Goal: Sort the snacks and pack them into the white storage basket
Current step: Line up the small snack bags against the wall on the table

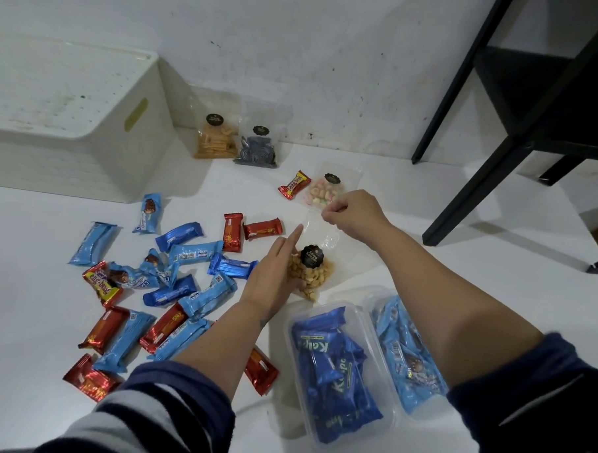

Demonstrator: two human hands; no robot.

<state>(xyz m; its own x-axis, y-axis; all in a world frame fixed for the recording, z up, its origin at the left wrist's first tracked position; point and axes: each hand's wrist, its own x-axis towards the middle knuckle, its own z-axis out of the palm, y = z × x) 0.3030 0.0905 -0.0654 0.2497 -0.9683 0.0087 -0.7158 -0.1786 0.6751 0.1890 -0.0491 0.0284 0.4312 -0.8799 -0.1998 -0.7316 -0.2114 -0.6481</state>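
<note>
Bag of nuts: left hand grips its side, right hand pinches its top edge.

Your left hand holds the clear bag of nuts at its filled bottom while your right hand pinches its top edge. Loose wrapped snacks lie scattered to your left, near the white basket.

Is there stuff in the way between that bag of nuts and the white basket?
Yes. Loose snack bars lie on the floor between the nut bag, held by both hands, and the white storage basket. Lifted over them, nothing blocks it.
</note>
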